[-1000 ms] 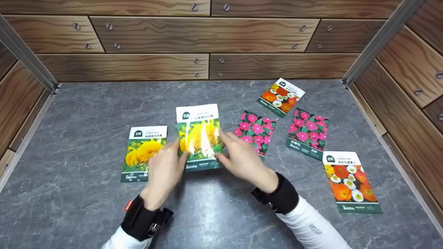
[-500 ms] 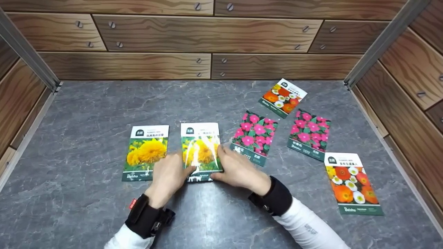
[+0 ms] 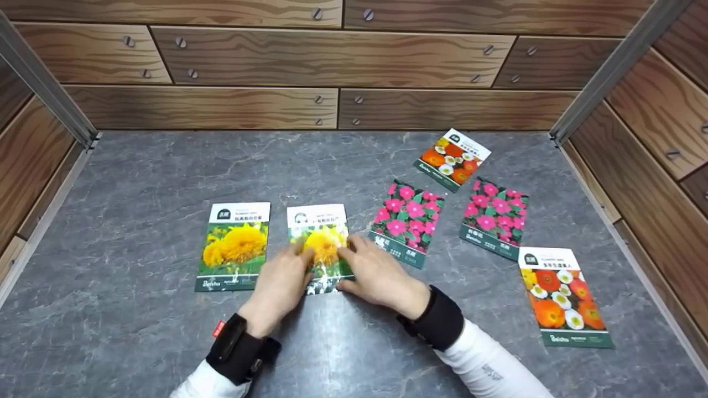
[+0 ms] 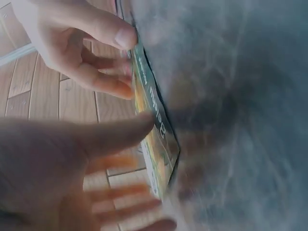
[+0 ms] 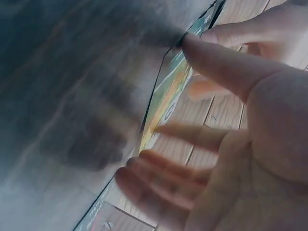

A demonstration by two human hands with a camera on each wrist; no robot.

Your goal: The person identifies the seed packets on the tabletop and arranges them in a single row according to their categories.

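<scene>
A sunflower seed packet (image 3: 326,249) with a yellow double bloom lies on the grey table between both hands. My left hand (image 3: 281,282) rests over its left side, fingers fairly straight and touching the front. From the right, my right hand (image 3: 384,273) touches the packet's right edge and lower corner, its fingers extended. In the left wrist view the thumb lies at the green bottom band of the packet (image 4: 156,113). The right wrist view has the packet (image 5: 168,96) edge-on beside spread fingers. A matching sunflower packet (image 3: 235,249) lies just left of my left hand.
Two pink-flower packets (image 3: 409,218) (image 3: 495,215) lie to the right. An orange-and-white poppy packet (image 3: 453,160) lies behind them, another poppy packet (image 3: 564,298) nearer the right front. Wood-patterned walls (image 3: 332,58) enclose the back and sides of the table (image 3: 138,166).
The middle sunflower packet has come down and toward the front onto the table, held by both hands at first. The hands have since loosened, fingers now spread over it.
</scene>
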